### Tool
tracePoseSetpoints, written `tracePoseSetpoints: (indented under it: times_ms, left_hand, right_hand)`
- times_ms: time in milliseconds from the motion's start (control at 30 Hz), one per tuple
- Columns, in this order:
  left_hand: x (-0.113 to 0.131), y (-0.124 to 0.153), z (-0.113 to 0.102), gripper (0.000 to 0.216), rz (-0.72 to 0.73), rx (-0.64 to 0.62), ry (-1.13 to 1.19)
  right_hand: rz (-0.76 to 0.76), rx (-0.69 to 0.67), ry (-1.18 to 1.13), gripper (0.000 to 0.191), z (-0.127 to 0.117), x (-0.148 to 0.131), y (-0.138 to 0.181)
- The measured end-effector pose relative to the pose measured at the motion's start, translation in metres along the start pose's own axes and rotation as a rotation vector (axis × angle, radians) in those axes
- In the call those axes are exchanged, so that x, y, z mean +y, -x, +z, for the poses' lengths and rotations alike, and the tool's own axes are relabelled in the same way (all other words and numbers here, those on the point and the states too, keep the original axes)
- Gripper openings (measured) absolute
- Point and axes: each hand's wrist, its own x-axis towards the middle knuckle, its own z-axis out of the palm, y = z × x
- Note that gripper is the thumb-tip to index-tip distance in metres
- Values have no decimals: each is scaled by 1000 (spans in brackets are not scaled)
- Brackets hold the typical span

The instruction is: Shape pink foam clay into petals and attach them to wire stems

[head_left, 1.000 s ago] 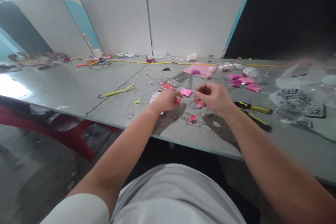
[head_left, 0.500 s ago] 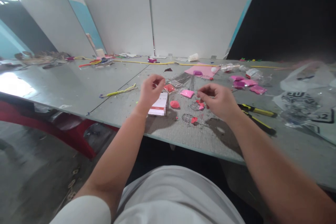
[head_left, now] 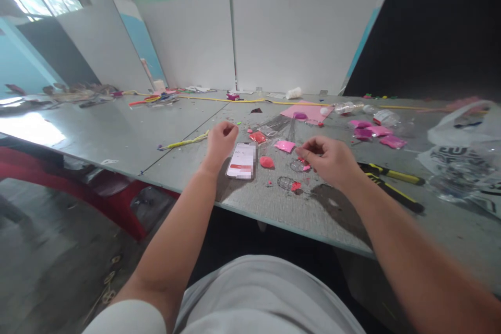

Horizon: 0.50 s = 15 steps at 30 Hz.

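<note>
My left hand [head_left: 222, 142] is closed, fingers curled together, above the upper left of a phone [head_left: 239, 160] with a lit screen. My right hand [head_left: 326, 159] holds thumb and fingertips together in a pinch. Whatever either hand holds is too small to make out. Close to the right fingertips lies a small wire ring with red and pink bits [head_left: 299, 165]. Nearer to me is an oval wire frame [head_left: 285, 183] with a red lump on it. A coral-pink lump of soft material [head_left: 267, 162] sits between the hands, below a pink packet [head_left: 285, 145] and a red packet [head_left: 258, 137].
Yellow-and-black pliers [head_left: 393, 173] lie right of my right hand, near a white plastic bag [head_left: 457, 151]. Pink packets [head_left: 379, 130] and clear bottles [head_left: 385, 116] stand behind. Thin wires rest near a pink sheet [head_left: 307, 110]. A red chair [head_left: 117, 211] is by the table's front edge.
My left hand has moved left, away from the phone's top, so more of the screen shows. My right hand stays pinched near the wire ring. The whole view has shifted slightly.
</note>
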Motion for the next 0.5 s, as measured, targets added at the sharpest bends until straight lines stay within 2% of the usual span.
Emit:
tracePoseSetpoints:
  times_ms: [167, 300, 400, 500]
  left_hand:
    - [2, 3, 2, 17, 30, 26, 54]
    - [3, 3, 3, 17, 62, 71, 104]
    - [5, 4, 3, 17, 89, 88, 144]
    - [12, 9, 5, 17, 108, 42, 157]
  right_hand:
    - [33, -29, -11, 31, 1, 1, 0]
    - [-5, 33, -9, 24, 2, 3, 0]
    - [-53, 79, -6, 28, 3, 3, 1]
    - [-93, 93, 3, 29, 3, 3, 2]
